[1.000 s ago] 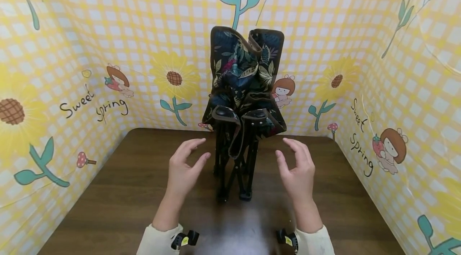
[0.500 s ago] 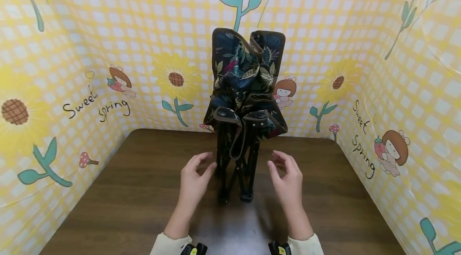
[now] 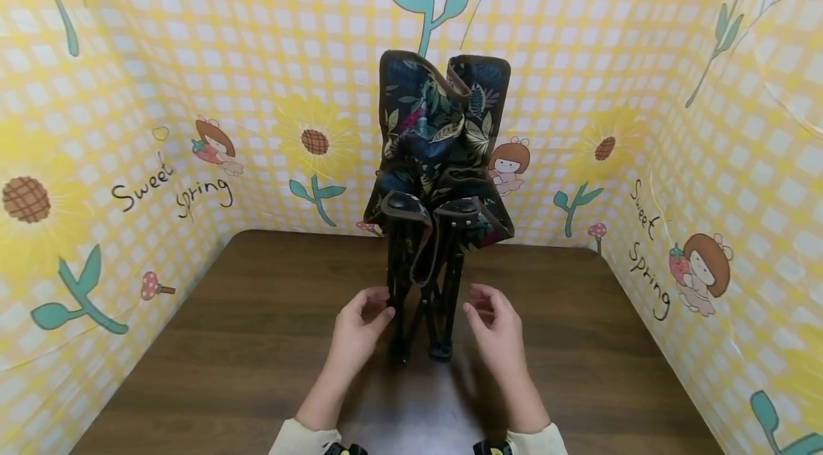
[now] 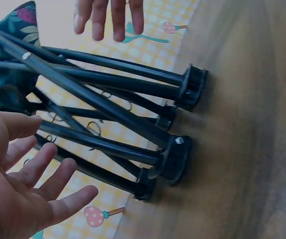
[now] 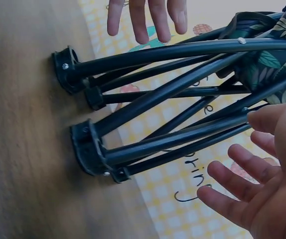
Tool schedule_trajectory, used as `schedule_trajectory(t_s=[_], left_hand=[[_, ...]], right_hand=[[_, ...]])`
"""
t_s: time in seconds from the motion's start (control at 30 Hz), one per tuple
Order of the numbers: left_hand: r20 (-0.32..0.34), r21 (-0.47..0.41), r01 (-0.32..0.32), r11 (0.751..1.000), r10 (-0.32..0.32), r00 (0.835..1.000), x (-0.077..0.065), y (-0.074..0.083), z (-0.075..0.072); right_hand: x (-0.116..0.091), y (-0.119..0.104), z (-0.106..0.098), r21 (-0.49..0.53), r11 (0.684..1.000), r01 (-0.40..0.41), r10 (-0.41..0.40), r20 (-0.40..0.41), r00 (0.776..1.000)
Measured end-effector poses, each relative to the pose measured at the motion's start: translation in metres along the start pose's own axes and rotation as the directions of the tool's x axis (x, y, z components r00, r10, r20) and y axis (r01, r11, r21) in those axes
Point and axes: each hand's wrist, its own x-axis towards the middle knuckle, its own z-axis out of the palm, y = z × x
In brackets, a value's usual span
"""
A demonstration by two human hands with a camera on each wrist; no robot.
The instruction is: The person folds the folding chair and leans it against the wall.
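A folded camping chair (image 3: 427,133) stands upright on the table, its dark fabric printed with leaves. Below the fabric its black tube legs (image 4: 108,107) cross and end in plastic feet (image 5: 89,149). My left hand (image 3: 358,332) is at the left side of the legs, thumb and fingers loosely bent. On the opposite side my right hand (image 3: 498,330) mirrors it, a small gap away from the frame. Both wrist views show spread, relaxed fingers around nothing. Whether the left fingertips touch a leg is unclear in the head view.
The brown wooden table (image 3: 212,362) carries the chair near its back edge. A yellow checked cloth (image 3: 257,48) with sunflowers and cartoon figures hangs as walls behind and on both sides.
Both hands have come down and inward from either side, closer to the chair's legs. The chair itself has stayed in place.
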Motion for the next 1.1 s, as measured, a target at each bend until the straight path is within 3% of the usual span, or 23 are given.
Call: schedule_trajectory(t_s=[0.27, 0.43, 0.63, 0.9, 1.1], left_hand=[[0.004, 0.036, -0.007, 0.999, 0.007, 1.000, -0.002, -0.007, 0.013], [0.023, -0.050, 0.025, 0.998, -0.024, 0.999, -0.002, -0.011, 0.018], [0.022, -0.117, 0.045, 0.992, -0.043, 0.999, 0.001, -0.018, 0.022], [0.031, -0.191, 0.038, 0.981, -0.033, 0.999, 0.007, -0.026, 0.024], [0.042, -0.260, 0.066, 0.963, -0.057, 0.997, 0.010, -0.030, 0.023]], right_hand=[[-0.005, 0.008, 0.013, 0.042, 0.995, -0.093, 0.089, 0.085, 0.992], [-0.005, 0.016, 0.021, 0.048, 0.990, -0.135, 0.127, 0.140, 0.982], [-0.003, 0.021, 0.026, 0.157, 0.964, -0.213, 0.188, 0.162, 0.969], [0.000, 0.020, 0.031, 0.299, 0.893, -0.337, 0.284, 0.207, 0.936], [0.000, 0.023, 0.034, 0.280, 0.898, -0.339, 0.297, 0.180, 0.938]])
